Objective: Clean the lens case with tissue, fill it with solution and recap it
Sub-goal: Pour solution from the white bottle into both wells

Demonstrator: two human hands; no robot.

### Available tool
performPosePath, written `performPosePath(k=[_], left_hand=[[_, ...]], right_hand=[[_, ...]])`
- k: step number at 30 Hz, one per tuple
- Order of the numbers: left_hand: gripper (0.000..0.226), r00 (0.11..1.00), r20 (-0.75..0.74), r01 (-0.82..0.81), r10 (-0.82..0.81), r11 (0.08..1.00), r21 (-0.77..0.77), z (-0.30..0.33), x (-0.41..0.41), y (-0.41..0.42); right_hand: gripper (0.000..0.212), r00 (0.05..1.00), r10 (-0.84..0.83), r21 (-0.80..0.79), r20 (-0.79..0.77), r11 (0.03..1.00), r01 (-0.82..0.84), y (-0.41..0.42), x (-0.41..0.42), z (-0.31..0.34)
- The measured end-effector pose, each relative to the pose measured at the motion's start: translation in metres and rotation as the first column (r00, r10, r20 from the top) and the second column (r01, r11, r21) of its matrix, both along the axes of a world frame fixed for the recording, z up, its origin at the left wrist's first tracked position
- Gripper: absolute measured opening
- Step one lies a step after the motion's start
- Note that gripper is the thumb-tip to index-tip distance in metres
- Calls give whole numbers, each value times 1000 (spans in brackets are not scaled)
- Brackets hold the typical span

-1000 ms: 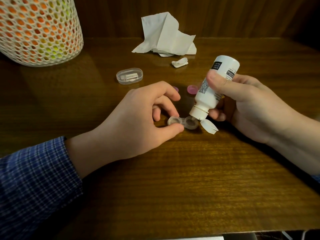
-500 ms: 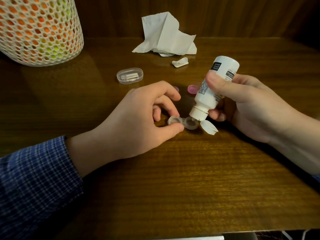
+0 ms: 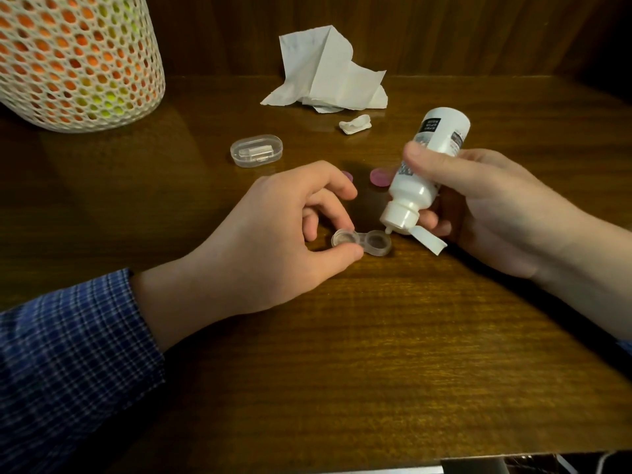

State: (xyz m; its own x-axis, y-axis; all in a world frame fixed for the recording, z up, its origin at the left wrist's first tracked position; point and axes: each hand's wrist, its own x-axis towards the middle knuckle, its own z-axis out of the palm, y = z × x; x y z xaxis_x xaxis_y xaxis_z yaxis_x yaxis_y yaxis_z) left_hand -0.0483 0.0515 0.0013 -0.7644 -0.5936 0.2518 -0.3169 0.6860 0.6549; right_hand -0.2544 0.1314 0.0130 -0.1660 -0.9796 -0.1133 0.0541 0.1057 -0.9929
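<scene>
Lens case (image 3: 361, 242): clear, two wells, both uncapped; set on the worktop (image 3: 342, 354) and pinched at its left well by the left hand (image 3: 273, 234).
Solution bottle (image 3: 422, 176): inverted, flip cap open, grasped in the right hand (image 3: 496, 206); nozzle held just above the right well's outer rim.
Step judged: filling.
Next move: nozzle to be centred, bottle squeezed lightly.
Pink caps (image 3: 379, 176): lying behind the hands, for refitting.
Tissue (image 3: 325, 73): lying at the rear.

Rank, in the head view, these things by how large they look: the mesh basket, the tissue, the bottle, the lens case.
1. mesh basket, partly cut off by the frame
2. tissue
3. bottle, partly covered by fingers
4. lens case

The tissue lies farther away, so its rank over the bottle is unsure.
</scene>
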Motion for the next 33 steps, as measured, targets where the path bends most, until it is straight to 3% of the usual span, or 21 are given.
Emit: performPosePath(k=[33], left_hand=[[53, 1000, 9, 8, -8, 1000, -7, -1, 0, -1]], right_hand=[[30, 999, -46, -56, -17, 997, 44, 0, 6, -2]])
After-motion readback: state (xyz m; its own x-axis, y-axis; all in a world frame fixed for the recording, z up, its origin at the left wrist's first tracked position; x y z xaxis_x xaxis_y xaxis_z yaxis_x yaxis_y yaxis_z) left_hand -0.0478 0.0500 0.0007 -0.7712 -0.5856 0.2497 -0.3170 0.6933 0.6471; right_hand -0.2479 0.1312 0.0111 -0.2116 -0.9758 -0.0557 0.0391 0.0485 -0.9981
